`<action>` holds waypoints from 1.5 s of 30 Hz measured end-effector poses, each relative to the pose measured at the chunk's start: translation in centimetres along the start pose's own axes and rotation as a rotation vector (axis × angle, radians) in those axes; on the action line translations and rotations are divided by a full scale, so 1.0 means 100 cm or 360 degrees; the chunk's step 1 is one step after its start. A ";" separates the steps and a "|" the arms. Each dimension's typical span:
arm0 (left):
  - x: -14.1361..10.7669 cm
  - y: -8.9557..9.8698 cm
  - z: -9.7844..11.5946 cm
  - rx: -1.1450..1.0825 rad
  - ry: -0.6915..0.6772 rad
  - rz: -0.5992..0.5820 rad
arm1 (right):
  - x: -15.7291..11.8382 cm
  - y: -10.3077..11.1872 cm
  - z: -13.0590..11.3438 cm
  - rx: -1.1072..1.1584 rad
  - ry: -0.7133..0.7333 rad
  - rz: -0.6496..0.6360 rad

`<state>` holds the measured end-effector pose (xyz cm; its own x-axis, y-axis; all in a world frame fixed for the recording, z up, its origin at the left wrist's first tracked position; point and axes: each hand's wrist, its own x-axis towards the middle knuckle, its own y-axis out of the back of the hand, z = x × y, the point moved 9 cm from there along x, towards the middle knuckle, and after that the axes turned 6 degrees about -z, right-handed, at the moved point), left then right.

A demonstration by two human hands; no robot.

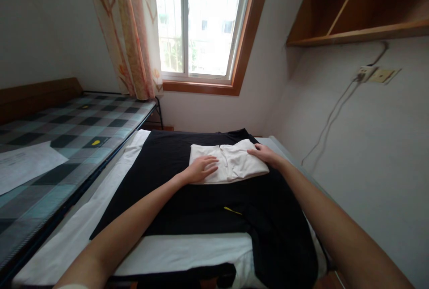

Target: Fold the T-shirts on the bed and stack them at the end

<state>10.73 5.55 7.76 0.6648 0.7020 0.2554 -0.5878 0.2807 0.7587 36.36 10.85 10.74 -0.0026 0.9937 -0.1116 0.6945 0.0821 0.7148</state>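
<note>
A white folded garment [239,159] lies across the spread black T-shirt [164,163], which has a small yellow mark near its lower right. My left hand [200,169] rests palm down on the garment's left part, fingers spread and stretched out. At the garment's upper right edge is my right hand [264,154]. Its thumb lies on top of the cloth and the other fingers go behind the edge, partly hidden. The garment has a seam or opening down its middle. One black sleeve hangs toward the near right.
A white-covered surface [187,253] lies under the shirt. On the left is a checked mattress [110,121] with a paper sheet [30,163]. A window [204,25], a curtain [129,34], a wall shelf [355,31] and a socket with a cable [365,74] are beyond.
</note>
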 end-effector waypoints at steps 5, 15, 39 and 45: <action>0.003 0.027 -0.038 -0.1330 0.0529 0.0307 | -0.011 -0.021 -0.073 0.0496 0.0223 -0.0156; -0.030 0.040 -0.091 -0.1133 0.1202 0.0353 | -0.029 -0.116 -0.110 0.0031 0.0971 -0.0179; -0.021 0.055 -0.107 0.0306 0.0743 0.0235 | -0.044 -0.111 -0.069 -0.0234 0.0614 0.0290; -0.023 0.064 -0.116 0.0045 0.0756 0.0326 | -0.042 -0.117 -0.052 -0.0509 0.0033 -0.0070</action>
<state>0.10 13.34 5.07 0.2510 0.9623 0.1051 -0.6668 0.0932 0.7394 24.52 6.07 6.41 -0.0443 0.9898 -0.1355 0.4321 0.1412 0.8907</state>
